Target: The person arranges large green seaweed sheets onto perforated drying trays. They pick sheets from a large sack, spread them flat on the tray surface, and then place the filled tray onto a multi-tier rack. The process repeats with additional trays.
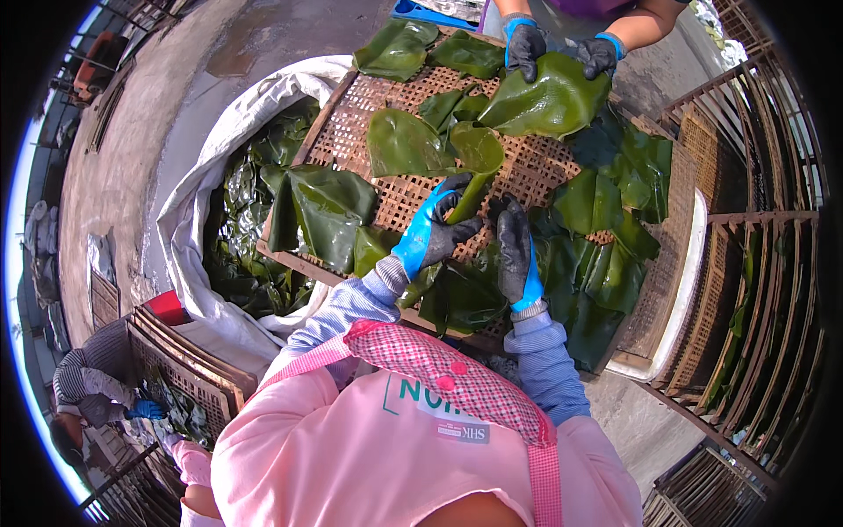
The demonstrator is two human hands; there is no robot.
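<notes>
Over a woven drying tray in a wooden frame (533,165), my left hand (438,227), in a blue and grey glove, grips the lower end of a glossy green kelp piece (477,155). My right hand (510,244), gloved alike, is just right of that piece with its fingers apart, and nothing shows in it. Flat kelp pieces (329,211) lie along the tray's left and near edges. More kelp sheets (593,263) overlap on the right side. Across the tray a co-worker's gloved hands (560,56) hold a broad kelp piece (550,99).
A large white sack (191,191) full of wet kelp (253,217) stands left of the tray. Racks of stacked trays (757,250) are at the right. At the lower left, another person (99,388) bends near upright woven trays (184,369).
</notes>
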